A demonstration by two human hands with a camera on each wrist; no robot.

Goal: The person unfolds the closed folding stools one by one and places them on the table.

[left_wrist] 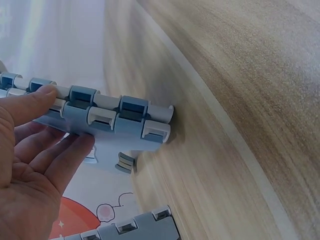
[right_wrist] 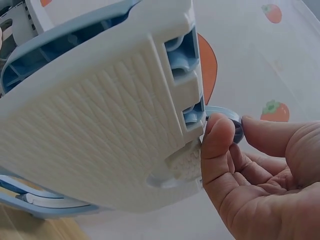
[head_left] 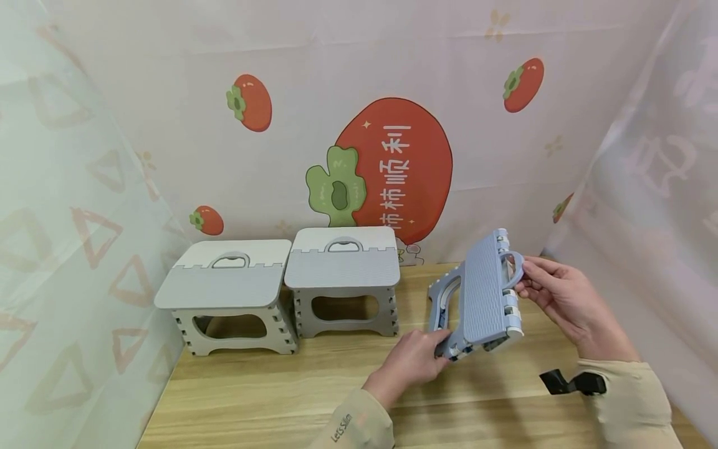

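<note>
A blue-and-white folding stool (head_left: 485,290) is tilted and partly folded above the right part of the table. My right hand (head_left: 566,299) pinches its blue carrying handle (head_left: 519,268) between thumb and fingers. At the lower near side, my left hand (head_left: 414,357) grips the leg part. The left wrist view shows the hinged edge (left_wrist: 105,117) between thumb and fingers. In the right wrist view, the white textured half of the seat (right_wrist: 95,115) hangs folded down beside the right hand. The left fingertips are partly hidden in the head view.
Two grey-and-white folding stools, one at far left (head_left: 221,287) and one near the middle (head_left: 343,268), stand unfolded along the back of the wooden table (head_left: 269,399). Behind the table hangs a curtain (head_left: 168,112) printed with persimmons. A black strap (head_left: 572,382) is at the right sleeve.
</note>
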